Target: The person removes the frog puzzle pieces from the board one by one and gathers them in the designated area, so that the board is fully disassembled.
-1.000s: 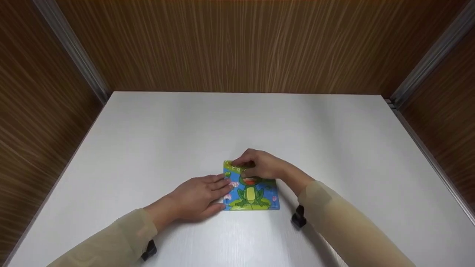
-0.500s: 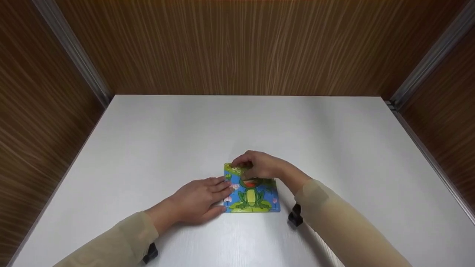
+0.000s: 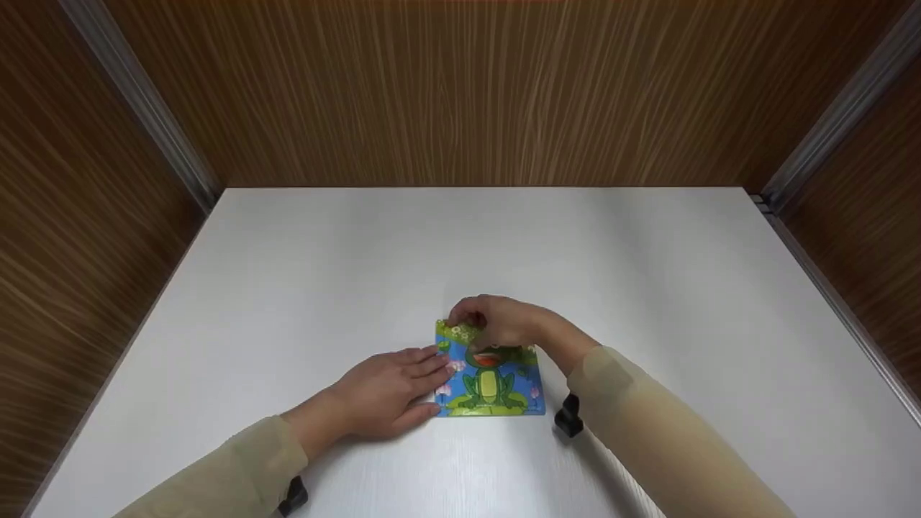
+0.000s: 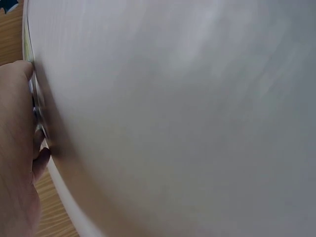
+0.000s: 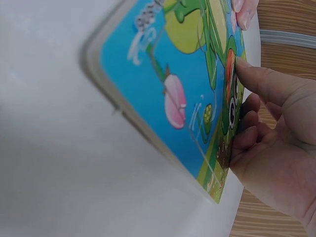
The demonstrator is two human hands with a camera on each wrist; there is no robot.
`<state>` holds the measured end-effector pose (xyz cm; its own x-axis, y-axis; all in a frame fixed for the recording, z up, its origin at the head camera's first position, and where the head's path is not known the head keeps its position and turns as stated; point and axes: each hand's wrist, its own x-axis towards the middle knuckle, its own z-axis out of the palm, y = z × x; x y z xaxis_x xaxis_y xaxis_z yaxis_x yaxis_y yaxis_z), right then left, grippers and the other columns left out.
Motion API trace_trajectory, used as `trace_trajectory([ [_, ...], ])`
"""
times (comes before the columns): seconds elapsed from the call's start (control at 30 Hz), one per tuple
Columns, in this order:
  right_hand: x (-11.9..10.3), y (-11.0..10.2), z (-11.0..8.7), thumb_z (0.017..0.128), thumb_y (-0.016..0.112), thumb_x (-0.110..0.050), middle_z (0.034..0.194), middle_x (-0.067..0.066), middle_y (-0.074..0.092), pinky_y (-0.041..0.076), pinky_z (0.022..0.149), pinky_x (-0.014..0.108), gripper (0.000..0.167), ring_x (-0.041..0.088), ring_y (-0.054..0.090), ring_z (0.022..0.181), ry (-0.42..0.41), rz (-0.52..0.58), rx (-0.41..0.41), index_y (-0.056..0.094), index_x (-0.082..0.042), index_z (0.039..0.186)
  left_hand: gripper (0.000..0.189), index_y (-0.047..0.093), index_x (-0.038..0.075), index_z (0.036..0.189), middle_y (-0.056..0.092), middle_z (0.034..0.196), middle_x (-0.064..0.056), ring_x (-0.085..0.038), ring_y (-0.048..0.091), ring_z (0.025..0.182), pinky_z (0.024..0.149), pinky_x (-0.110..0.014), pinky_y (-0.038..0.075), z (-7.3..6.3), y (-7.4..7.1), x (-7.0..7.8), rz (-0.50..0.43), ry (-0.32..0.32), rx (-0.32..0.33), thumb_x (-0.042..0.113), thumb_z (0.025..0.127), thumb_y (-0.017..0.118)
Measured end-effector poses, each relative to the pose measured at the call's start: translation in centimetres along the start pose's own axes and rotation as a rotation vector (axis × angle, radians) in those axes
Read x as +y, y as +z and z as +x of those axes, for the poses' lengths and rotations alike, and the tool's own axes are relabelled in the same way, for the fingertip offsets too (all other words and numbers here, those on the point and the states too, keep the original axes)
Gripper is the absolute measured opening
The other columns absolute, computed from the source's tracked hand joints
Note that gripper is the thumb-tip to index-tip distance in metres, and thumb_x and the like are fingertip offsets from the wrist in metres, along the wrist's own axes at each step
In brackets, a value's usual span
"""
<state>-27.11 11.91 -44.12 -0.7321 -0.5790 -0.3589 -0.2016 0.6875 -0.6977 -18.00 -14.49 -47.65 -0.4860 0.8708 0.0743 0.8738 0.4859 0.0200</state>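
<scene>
A square frog jigsaw puzzle (image 3: 518,388) in blue and green lies flat on the white table. My left hand (image 3: 388,392) rests at its left edge, fingers straight and laid over the border. Bent over the puzzle's upper part, my right hand (image 3: 504,320) has its thumb on the frog's mouth and curled fingers near the top edge, gripping at the frog's head piece (image 5: 232,111). Thin cut lines cross the picture in the right wrist view. The palm hides part of the head. In the left wrist view, my left hand (image 4: 15,143) shows at the far left.
The white table (image 3: 324,252) reaches back to a brown wood-grain wall (image 3: 460,93). Similar panels with metal strips (image 3: 144,101) stand on both sides. Black wrist straps (image 3: 568,416) show under the sleeves.
The head view has tilted slightly, so hands and puzzle sit a little lower in it. Both hands keep nearly the same places on the puzzle.
</scene>
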Motion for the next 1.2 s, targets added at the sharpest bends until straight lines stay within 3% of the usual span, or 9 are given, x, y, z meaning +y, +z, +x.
trace_trajectory([
  [0.33, 0.0, 0.3, 0.2, 0.095, 0.079, -0.009, 0.125, -0.002, 0.064, 0.048, 0.111, 0.046, 0.042, 0.023, 0.057, 0.115, -0.001, -0.002, 0.014, 0.068, -0.027, 0.131, 0.059, 0.050, 0.009, 0.159, 0.048, 0.162, -0.007, -0.026, 0.041, 0.153, 0.123, -0.040, 0.037, -0.2, 0.1, -0.2, -0.023, -0.017, -0.016, 0.044, 0.113, 0.041],
  [0.77, 0.7, 0.6, -0.2, 0.095, 0.077, -0.002, 0.119, 0.000, 0.063, 0.050, 0.106, 0.040, 0.041, 0.021, 0.058, 0.110, -0.111, 0.069, 0.050, 0.066, -0.019, 0.130, 0.059, 0.048, 0.009, 0.160, 0.047, 0.162, -0.007, -0.027, 0.041, 0.153, 0.122, -0.040, 0.038, -0.1, 0.0, -0.1, -0.033, -0.011, -0.004, 0.043, 0.113, 0.043],
  [0.9, 1.2, 0.9, -0.4, 0.093, 0.079, -0.003, 0.118, -0.001, 0.063, 0.050, 0.103, 0.038, 0.043, 0.020, 0.057, 0.108, -0.146, 0.090, 0.074, 0.067, -0.019, 0.131, 0.058, 0.051, 0.008, 0.158, 0.049, 0.161, -0.008, -0.027, 0.043, 0.152, 0.122, -0.040, 0.038, -0.2, 0.0, -0.1, -0.028, 0.001, 0.022, 0.043, 0.112, 0.044],
  [1.2, 1.8, 1.1, -0.7, 0.092, 0.084, -0.012, 0.124, 0.000, 0.061, 0.051, 0.100, 0.039, 0.051, 0.020, 0.057, 0.106, -0.177, 0.081, 0.090, 0.067, -0.020, 0.139, 0.059, 0.049, 0.009, 0.159, 0.046, 0.163, -0.006, -0.026, 0.041, 0.153, 0.122, -0.040, 0.037, -0.2, -0.1, -0.1, -0.039, -0.019, -0.012, 0.044, 0.113, 0.042],
])
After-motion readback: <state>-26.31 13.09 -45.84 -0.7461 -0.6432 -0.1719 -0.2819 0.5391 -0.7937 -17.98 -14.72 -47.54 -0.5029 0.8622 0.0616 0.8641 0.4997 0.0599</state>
